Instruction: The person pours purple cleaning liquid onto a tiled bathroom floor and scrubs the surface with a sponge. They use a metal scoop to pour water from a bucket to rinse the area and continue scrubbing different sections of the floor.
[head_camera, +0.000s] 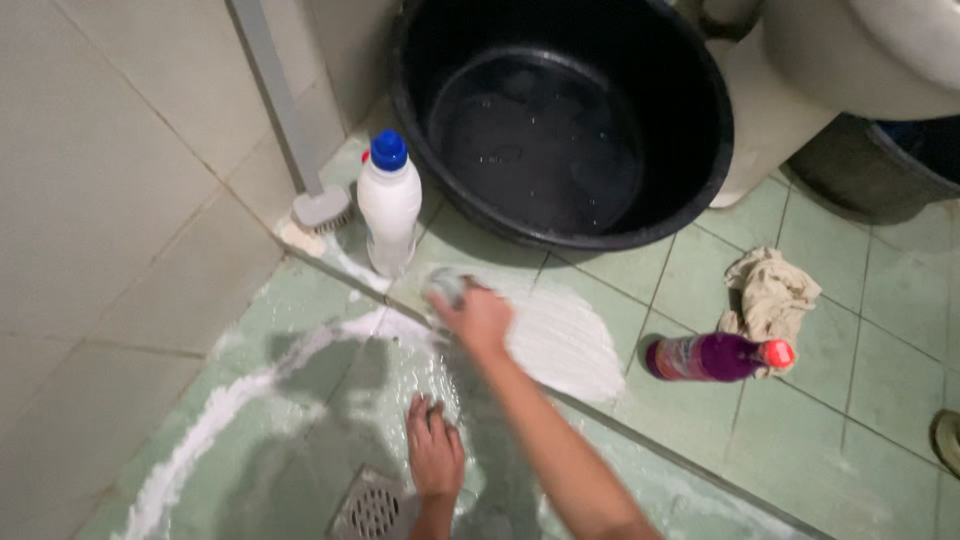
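My right hand (478, 318) reaches forward over the green tiled floor and is closed on a small grey scrubber (446, 285) pressed against the floor step. White foam (565, 345) covers the tile just right of that hand. My left hand (434, 450) lies flat with fingers spread on the wet floor beside a metal drain grate (368, 508). A white bottle with a blue cap (389, 205) stands upright just left of the scrubber.
A large black tub (700, 150) holding a little water stands behind. A purple bottle with a red cap (715, 357) lies on its side at right, next to a crumpled beige rag (772, 290). A brush on a grey pole (322, 208) leans at the wall. A toilet base (770, 110) is at back right.
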